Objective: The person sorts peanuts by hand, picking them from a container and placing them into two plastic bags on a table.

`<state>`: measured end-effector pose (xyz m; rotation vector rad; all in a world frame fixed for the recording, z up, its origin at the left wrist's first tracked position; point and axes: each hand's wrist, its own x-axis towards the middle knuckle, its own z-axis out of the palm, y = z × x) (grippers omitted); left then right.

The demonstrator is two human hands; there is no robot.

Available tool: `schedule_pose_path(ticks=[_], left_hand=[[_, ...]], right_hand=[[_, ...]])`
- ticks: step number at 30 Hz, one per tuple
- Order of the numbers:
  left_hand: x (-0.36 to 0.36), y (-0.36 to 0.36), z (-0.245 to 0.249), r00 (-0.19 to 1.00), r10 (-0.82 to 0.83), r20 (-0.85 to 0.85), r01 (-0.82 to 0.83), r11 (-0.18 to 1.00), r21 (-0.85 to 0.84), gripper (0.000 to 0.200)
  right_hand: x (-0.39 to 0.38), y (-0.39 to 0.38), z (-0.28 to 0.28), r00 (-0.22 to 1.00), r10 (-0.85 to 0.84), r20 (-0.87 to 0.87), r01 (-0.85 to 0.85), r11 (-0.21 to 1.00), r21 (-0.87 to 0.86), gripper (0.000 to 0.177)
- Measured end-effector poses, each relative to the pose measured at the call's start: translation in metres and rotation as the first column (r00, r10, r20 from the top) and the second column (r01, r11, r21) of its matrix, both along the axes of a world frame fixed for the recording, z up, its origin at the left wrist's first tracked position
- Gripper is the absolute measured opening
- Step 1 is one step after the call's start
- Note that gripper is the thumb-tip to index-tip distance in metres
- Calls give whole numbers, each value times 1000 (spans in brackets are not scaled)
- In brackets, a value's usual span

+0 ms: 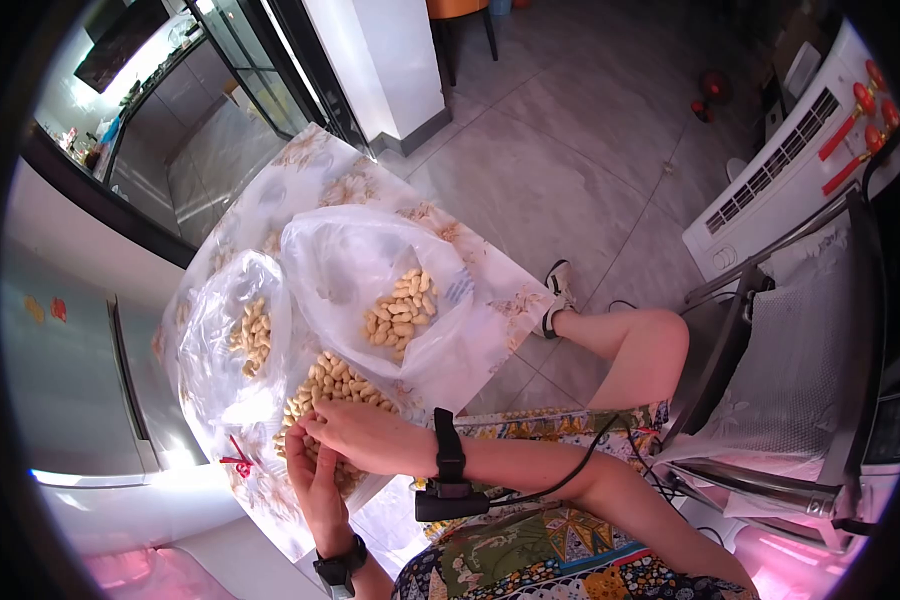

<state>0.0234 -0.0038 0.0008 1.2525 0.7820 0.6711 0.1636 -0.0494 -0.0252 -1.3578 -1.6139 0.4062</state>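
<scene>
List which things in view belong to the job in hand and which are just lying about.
Likely in the job:
- peanut pile
- larger bag, peanuts inside
- smaller bag, peanuts inside
- left hand, right hand

Likely just about:
- red ribbon
- chair

Thin, glossy, crinkled clear plastic is seen in the two bags (315, 250) left of centre. Rough, matt, tan shells are shown on the peanuts (335, 380) below them. The table (500, 275) is covered with a smooth, floral-printed surface. Smooth, softly glossy grey tiles (560, 130) are visible at upper centre. Openwork white cloth is draped over the chair (795, 350) at right.
</scene>
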Motion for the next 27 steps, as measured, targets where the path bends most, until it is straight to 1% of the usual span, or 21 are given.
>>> schedule_pose_path(ticks=[6, 11, 16, 20, 24, 27], left_hand=[[-2, 2, -3, 1000, -4, 6, 4, 1000, -4, 42], [-1, 1, -2, 1000, -13, 12, 13, 1000, 24, 42], [-2, 1, -3, 1000, -13, 18, 13, 1000, 9, 42], [-2, 1, -4, 1000, 1, -8, -1, 1000, 28, 44], [-1, 1, -4, 1000, 0, 4, 0, 1000, 30, 44], [-1, 0, -4, 1000, 12, 9, -13, 1000, 13, 43]], right_hand=[[2, -1, 4, 1000, 21, 10, -20, 999, -37, 26], [3, -2, 6, 1000, 14, 4, -13, 1000, -28, 27], [2, -1, 5, 1000, 18, 0, -18, 1000, -14, 28], [3, -1, 6, 1000, 23, 12, -22, 999, -40, 28], [3, -3, 8, 999, 29, 22, -27, 997, -78, 29], [3, -1, 7, 999, 35, -12, -36, 999, -38, 29]])
